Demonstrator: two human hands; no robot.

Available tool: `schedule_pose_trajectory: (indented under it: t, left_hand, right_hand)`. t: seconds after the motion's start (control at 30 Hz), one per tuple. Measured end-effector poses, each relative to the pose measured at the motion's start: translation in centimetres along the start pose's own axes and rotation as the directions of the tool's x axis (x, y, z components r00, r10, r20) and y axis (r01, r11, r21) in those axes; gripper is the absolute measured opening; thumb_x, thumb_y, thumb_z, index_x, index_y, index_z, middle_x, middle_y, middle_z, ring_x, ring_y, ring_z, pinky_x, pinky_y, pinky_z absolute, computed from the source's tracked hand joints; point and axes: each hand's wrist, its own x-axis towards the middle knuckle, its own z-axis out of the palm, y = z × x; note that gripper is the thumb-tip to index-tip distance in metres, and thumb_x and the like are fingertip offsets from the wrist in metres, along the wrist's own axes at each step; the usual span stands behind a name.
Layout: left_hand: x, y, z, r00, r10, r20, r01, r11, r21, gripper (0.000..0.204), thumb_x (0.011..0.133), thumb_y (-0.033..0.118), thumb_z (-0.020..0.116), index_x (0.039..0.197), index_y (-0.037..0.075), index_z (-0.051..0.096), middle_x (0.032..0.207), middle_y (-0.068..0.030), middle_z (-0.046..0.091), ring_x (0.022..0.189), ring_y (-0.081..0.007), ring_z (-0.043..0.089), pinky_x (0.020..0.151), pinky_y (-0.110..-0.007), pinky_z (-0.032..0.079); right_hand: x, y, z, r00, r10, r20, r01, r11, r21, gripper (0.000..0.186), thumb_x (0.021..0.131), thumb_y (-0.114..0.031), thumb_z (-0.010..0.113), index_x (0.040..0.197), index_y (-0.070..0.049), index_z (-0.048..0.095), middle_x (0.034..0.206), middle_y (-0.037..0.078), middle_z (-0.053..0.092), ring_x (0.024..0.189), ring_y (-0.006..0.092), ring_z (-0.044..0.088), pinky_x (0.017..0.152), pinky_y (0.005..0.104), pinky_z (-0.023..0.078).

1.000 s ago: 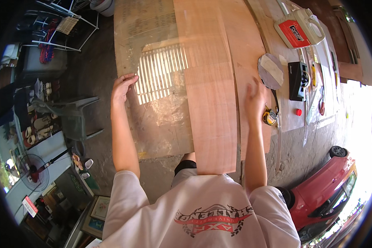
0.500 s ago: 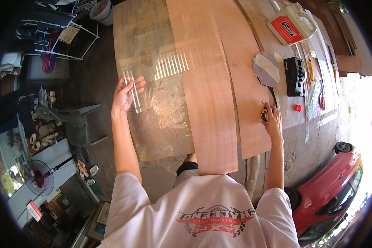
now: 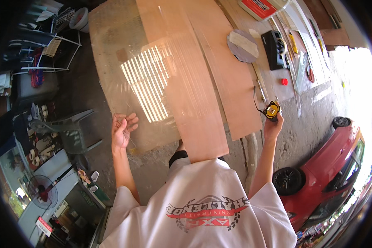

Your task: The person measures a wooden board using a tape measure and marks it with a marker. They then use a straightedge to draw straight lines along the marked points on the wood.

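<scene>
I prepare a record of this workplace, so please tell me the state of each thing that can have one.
Right hand: closed on the tape measure.
Tape measure: held in the right hand.
Left hand: fingers partly curled; whether holding, unclear.
Tape dispenser: loaded with a roll.
Red cap: lying loose.
Plywood strip: lying flat.
Fan: running or stopped, unclear.
Jug: opening out of view.

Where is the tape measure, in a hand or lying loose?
In a hand: the right hand grips the near side of the tape measure. Whether its blade is locked, I cannot tell.
</scene>
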Motion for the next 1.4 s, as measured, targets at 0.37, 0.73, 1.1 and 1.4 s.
schedule_pose_trajectory:
  t: [0.37,0.73,1.1,1.4]
  left_hand:
    - [-5.8,-14.4,3.8,0.983,-0.175,0.059,0.179,0.981,-0.076,0.012,0.107,0.008,0.052,0.119,0.007,0.052,0.130,-0.0260,0.066,0.117,-0.0331,0.069,0.091,-0.042,0.065]
    - [-4.6,-14.9,5.3,0.961,-0.150,-0.232,0.238,0.875,0.422,0.016,0.100,0.018,0.069,0.110,0.011,0.059,0.100,-0.0051,0.069,0.090,-0.0171,0.071,0.075,-0.035,0.062]
    - [-9.2,-16.8,29.0,0.874,-0.244,0.421,-0.184,0.635,0.750,0.031,0.102,0.024,0.067,0.127,0.005,0.067,0.114,-0.0058,0.070,0.105,-0.0162,0.067,0.097,-0.033,0.053]
    - [-4.2,-19.0,31.3,0.527,-0.695,0.490,0.004,0.579,0.816,0.024,0.088,0.017,0.083,0.098,0.004,0.065,0.091,-0.0011,0.065,0.088,-0.0105,0.062,0.081,-0.028,0.055]
  right_hand:
    - [-3.6,-4.1,-4.4,0.996,-0.060,0.060,0.056,0.997,0.054,0.055,0.105,-0.038,0.048,0.140,0.005,0.052,0.106,0.015,0.068,0.095,0.0252,0.066,0.085,0.0382,0.053]
    - [-8.6,-12.4,-11.4,0.778,-0.576,-0.250,0.428,0.778,-0.461,0.045,0.106,-0.035,0.054,0.140,-0.005,0.050,0.112,0.014,0.064,0.096,0.0208,0.066,0.082,0.0329,0.056]
    - [-16.1,-8.9,-3.7,0.810,-0.042,0.585,0.553,0.389,-0.737,0.066,0.069,-0.031,0.091,0.118,-0.005,0.056,0.108,0.012,0.067,0.094,0.0311,0.063,0.094,0.0471,0.042]
    - [-16.5,-5.3,-4.5,0.813,0.175,0.556,0.376,0.572,-0.729,0.067,0.077,-0.029,0.082,0.130,-0.001,0.053,0.105,0.015,0.067,0.092,0.0325,0.063,0.093,0.0431,0.044]
